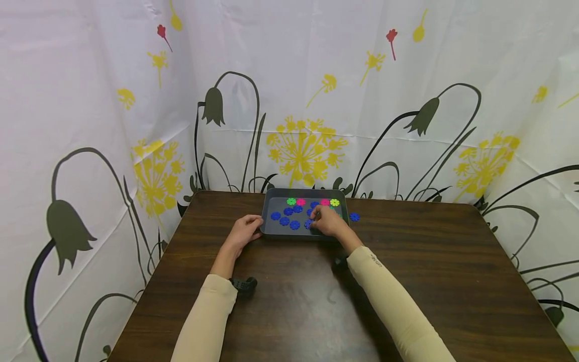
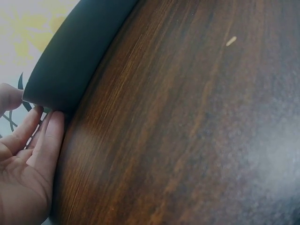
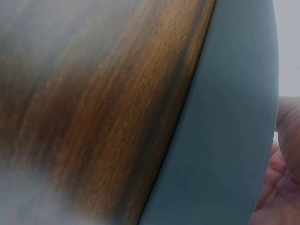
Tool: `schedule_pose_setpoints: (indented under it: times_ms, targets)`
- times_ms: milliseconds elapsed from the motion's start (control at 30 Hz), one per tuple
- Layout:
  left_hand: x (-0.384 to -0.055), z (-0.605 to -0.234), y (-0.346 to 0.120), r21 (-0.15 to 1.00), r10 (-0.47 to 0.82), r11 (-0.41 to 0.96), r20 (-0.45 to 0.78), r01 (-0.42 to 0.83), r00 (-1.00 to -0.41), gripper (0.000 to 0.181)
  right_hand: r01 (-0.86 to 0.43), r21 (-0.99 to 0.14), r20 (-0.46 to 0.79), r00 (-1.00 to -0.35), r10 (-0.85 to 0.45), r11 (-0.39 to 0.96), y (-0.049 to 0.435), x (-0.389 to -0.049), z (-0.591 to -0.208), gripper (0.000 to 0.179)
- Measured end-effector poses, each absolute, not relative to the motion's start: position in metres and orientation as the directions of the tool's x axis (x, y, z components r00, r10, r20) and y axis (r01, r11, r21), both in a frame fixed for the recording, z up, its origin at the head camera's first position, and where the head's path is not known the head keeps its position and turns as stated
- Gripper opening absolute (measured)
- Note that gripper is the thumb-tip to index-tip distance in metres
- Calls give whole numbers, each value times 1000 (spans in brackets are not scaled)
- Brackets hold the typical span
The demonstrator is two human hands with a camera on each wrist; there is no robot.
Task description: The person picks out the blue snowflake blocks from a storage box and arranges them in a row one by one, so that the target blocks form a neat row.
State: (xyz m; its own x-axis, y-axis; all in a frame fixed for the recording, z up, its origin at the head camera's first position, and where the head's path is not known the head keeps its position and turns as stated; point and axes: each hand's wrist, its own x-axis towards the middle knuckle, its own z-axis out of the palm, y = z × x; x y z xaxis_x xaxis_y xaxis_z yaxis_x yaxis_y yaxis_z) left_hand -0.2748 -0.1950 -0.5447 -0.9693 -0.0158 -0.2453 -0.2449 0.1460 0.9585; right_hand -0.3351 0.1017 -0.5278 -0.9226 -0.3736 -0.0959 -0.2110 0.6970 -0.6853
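A dark grey rectangular tray (image 1: 267, 232) lies near the table's far edge. Several blue notched discs (image 1: 294, 224) are in it, with a green disc (image 1: 291, 201), pink discs (image 1: 300, 202) and a yellow disc (image 1: 334, 202) along its back. My left hand (image 1: 246, 230) grips the tray's front left corner, its thumb at the rim and its fingers against the wall in the left wrist view. Over the tray's right part, my right hand (image 1: 327, 221) reaches down among blue discs with bent fingers. Its fingertips are hidden behind the tray wall in the right wrist view, so whether they pinch a disc is unclear.
One blue disc (image 1: 355, 217) lies on the brown wooden table (image 1: 289, 311), just right of the tray. A white curtain (image 1: 362, 30) with printed flowers hangs behind and at both sides. A small pale fleck (image 2: 231, 41) shows on the tabletop.
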Motion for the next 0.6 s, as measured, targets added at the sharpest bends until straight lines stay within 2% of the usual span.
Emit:
schedule_pose_setpoints:
  times_ms: [300, 600]
  targets:
    - [-276, -545, -196, 958, -9, 135, -253, -252, -967, 48, -209, -651, -73, -940, -334, 730, 107, -331, -523, 8]
    - [-276, -545, -197, 957, -9, 138, -257, -256, -966, 50, -247, -667, -31, -933, -358, 703, 113, -325, -520, 8]
